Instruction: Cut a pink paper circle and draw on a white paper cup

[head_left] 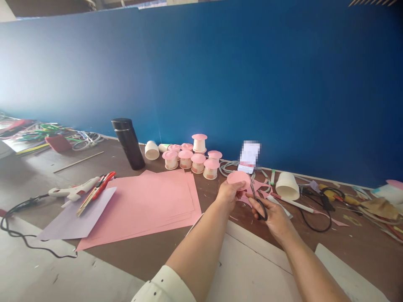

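Note:
A rounded piece of pink paper (236, 178) is pinched in my left hand (230, 192), with the thumb lying on top of it. My right hand (273, 214) has its fingers in the black handles of a pair of scissors (262, 209). The blades point up and away, at the right edge of the pink paper; whether they are parted I cannot tell. Pink paper scraps (260, 186) lie on the table around and beyond both hands. Just behind them a phone with a lit screen (248, 157) leans upright.
Left of my hands lie pink sheets (151, 201), a lilac sheet (100, 214), a glue gun (75, 191) and a utility knife (94, 195). Several paper cups with pink tops (197, 162) stand near a black flask (128, 144). A white cup (287, 186) and cables lie right, before a blue partition (252, 75).

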Demonstrator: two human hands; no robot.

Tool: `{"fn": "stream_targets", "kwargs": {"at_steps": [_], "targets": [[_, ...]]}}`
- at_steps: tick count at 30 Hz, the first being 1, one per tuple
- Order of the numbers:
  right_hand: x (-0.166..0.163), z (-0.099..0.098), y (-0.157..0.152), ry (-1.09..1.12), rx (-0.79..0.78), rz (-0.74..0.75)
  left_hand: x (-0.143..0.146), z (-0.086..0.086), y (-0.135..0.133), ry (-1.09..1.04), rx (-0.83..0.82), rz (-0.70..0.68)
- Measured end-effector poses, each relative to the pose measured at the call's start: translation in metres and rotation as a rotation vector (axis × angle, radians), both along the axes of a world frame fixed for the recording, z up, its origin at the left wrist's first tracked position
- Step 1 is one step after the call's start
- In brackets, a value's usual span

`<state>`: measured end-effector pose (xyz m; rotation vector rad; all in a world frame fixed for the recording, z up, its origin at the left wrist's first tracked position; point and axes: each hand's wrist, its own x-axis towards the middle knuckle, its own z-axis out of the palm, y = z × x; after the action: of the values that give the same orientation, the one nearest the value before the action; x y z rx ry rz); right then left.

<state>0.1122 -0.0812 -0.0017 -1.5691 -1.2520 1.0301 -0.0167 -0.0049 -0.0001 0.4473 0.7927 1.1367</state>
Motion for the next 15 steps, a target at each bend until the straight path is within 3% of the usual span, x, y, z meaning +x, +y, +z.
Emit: {"fn": "stream_targets", "kwargs": {"at_steps": [15], "targets": [[0.0,-0.0003,0.0,0.003,-0.013,0.005,-0.0003,0.0002,0.0005,-0.012,0.027,0.005]]}}
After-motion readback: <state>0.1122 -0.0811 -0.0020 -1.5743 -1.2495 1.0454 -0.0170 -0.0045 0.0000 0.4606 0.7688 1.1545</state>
